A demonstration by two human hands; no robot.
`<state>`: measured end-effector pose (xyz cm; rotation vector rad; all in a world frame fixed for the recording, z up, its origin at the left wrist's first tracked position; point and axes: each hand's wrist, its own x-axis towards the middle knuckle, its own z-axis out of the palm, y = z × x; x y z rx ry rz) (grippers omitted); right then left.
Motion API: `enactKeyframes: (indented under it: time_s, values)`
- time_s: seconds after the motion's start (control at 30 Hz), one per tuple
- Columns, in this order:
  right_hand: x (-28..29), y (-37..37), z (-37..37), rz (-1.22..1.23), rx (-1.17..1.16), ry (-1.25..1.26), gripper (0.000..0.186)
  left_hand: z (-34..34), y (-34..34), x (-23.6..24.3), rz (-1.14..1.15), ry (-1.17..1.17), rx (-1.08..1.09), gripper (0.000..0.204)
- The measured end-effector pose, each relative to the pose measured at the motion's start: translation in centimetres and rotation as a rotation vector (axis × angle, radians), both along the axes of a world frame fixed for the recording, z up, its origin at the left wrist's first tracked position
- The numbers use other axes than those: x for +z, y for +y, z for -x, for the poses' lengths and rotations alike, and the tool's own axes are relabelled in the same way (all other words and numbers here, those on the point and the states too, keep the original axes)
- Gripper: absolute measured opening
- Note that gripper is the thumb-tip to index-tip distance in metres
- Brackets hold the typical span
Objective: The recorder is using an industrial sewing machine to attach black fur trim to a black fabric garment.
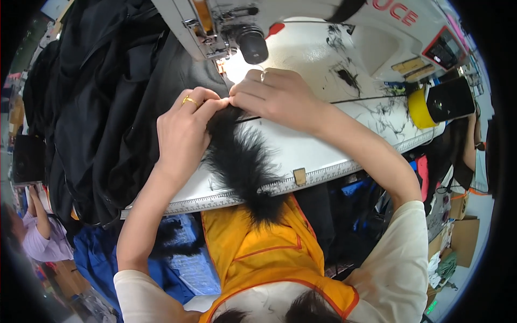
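Partly, pinching fingers (211, 107) hide the fluffy black trim (242, 159).

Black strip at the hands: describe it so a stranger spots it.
Find the white sewing machine, then the left hand and right hand below. The black strip starts where they meet, crossing the ruler. Unlike the smooth black cloth nearby, it is fluffy.
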<state>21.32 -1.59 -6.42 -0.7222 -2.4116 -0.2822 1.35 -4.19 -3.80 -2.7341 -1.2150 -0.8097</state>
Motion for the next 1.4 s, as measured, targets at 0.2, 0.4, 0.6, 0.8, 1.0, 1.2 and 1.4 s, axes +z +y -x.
enactKeyframes:
  time_s: [0.2, 0.4, 0.6, 0.8, 1.0, 1.2, 1.4]
  values:
    - [0.3, 1.4, -0.3, 0.035, -0.063, -0.064, 0.015, 0.7, 2.5, -0.7, 0.021, -0.077, -0.039, 0.020]
    - [0.4, 1.5, -0.3, 0.142, -0.027, 0.084, 0.015, 0.9, 4.2, -1.1, 0.034, -0.059, -0.112, 0.013]
    - [0.0, 2.4, -0.2, 0.125, -0.180, 0.022, 0.017, 1.4, 6.4, -2.0, -0.090, -0.012, -0.095, 0.011]
    - [-1.0, 2.9, -0.2, 0.042, -0.194, -0.024, 0.016, 1.9, 6.7, -1.6, -0.079, 0.005, -0.103, 0.012]
    - [-2.8, 3.7, -1.3, 0.082, -0.143, -0.120, 0.009, 2.0, 6.4, -1.5, -0.167, 0.097, -0.108, 0.017]
    - [-1.5, 3.4, -2.0, 0.091, -0.094, -0.162, 0.010, 1.3, 6.1, -1.2, -0.226, 0.134, -0.071, 0.015]
    - [-0.9, 3.3, -1.8, 0.050, -0.100, -0.176, 0.012, 0.7, 6.1, -1.5, -0.284, 0.170, -0.039, 0.012]
